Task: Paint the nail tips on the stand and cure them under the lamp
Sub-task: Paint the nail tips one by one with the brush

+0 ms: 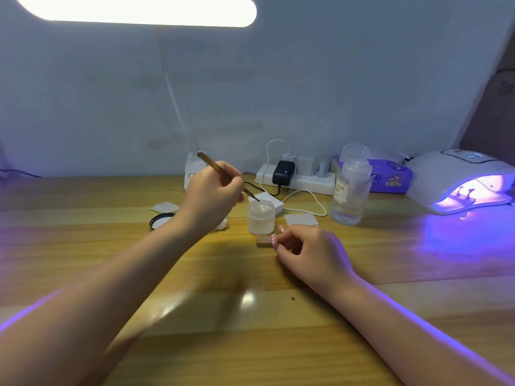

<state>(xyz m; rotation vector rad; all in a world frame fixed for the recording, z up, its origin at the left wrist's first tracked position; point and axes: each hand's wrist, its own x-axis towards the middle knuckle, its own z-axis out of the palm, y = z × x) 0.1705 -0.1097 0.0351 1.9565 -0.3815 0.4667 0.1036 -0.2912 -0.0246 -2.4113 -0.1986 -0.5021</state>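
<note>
My left hand (210, 195) grips a thin brown brush (220, 169), its tip at the rim of a small frosted open jar (261, 217). My right hand (309, 250) lies on the table with curled fingers, pinching a small clear stand block (264, 240) just in front of the jar. I cannot tell whether a nail tip sits on it. At the far right a white curing lamp (457, 174) glows purple, and a small stand with tips (464, 196) shows inside its opening.
A clear liquid bottle (351, 190) stands right of the jar. White pads (301, 219) and a black-rimmed lid (161, 220) lie on the wooden table (250, 316). Behind them are a power strip (298, 179) with cables, a purple tissue pack (390, 176) and a lit desk lamp (133, 9).
</note>
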